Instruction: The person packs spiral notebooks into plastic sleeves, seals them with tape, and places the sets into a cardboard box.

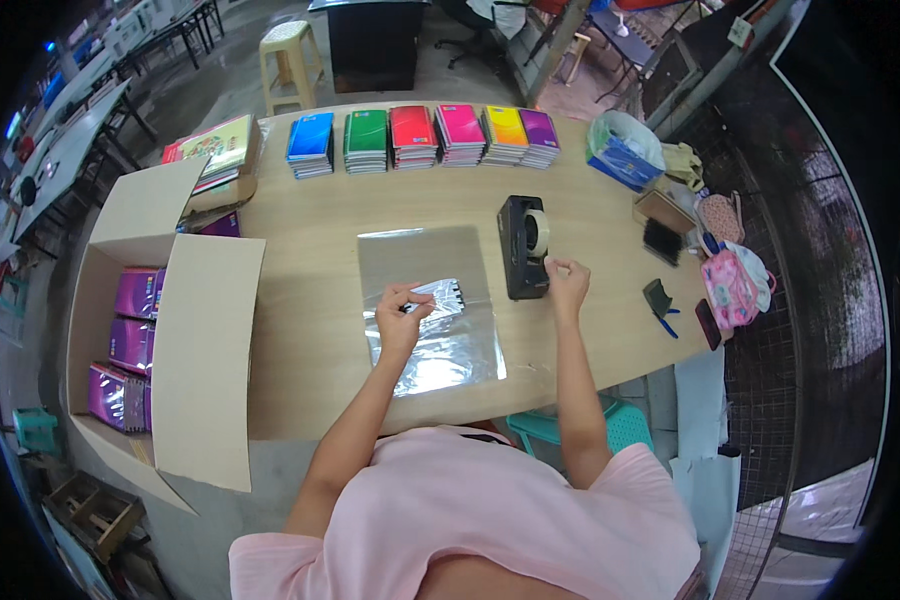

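Observation:
My left hand [402, 314] grips the near-left end of a small shiny clear packet [444, 297]. A row of dark tips shows along the packet's right edge; what is inside cannot be made out. Beneath it a large clear plastic sheet or bag [450, 360] lies flat on the table. My right hand [568, 285] is beside the near end of a black tape dispenser [518, 245] that carries a roll of tape [538, 232]. Its thumb and forefinger are pinched together; whatever they hold is too small or too clear to see.
Stacks of notebooks in several colours, such as a blue stack [311, 140], line the table's far edge. An open cardboard box [210, 360] of purple packs stands at left. A blue basket [620, 160], a black brush [662, 242] and a pink pouch [732, 288] lie at right.

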A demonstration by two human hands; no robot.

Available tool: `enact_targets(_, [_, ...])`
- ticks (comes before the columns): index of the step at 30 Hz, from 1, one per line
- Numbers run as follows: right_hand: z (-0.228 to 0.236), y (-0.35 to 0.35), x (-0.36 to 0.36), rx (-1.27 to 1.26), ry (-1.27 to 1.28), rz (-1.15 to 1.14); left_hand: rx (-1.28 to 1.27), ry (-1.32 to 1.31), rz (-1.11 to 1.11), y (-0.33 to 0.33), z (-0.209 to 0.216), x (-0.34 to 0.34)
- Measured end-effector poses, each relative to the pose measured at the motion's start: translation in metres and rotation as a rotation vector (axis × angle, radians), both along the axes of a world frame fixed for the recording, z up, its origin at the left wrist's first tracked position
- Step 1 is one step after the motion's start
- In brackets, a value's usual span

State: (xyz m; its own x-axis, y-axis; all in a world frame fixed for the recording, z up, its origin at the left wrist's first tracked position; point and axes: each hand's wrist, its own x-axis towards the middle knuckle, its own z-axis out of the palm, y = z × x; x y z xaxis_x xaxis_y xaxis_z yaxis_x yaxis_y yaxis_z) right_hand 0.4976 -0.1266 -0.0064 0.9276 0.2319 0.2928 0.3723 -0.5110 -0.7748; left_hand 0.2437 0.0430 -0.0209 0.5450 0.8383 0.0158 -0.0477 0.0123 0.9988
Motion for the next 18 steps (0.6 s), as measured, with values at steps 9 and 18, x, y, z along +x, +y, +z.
enact_targets(9, [-0.034,-0.036,-0.008,-0.097,0.395,0.009,0.044,-0.007,0.044,0.001,-0.002,-0.004])
enact_targets(18, [-0.028,0.002,-0.122,0.636,1.005,0.194,0.145,-0.013,0.021,-0.001,-0.002,-0.003])
